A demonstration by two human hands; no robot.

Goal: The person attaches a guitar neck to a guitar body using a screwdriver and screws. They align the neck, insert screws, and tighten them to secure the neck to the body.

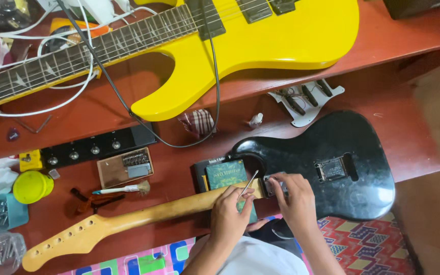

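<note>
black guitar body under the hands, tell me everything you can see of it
The glossy black electric guitar body lies flat, back side up, at the red-brown wooden table's near edge, partly overhanging it. Its finish looks scuffed, and a rectangular cavity with a metal plate sits near its middle. A pale, unfinished wooden neck joins it at the left, tuner holes empty. The right hand rests on the neck joint. The left hand holds a thin metal tool at the joint.

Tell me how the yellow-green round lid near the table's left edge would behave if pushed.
The yellow-green lid looks like light plastic, so it would probably slide easily on the smooth red-brown table. Being round, it might roll if tipped onto its edge. It sits near the blue tray and could bump it.
</note>
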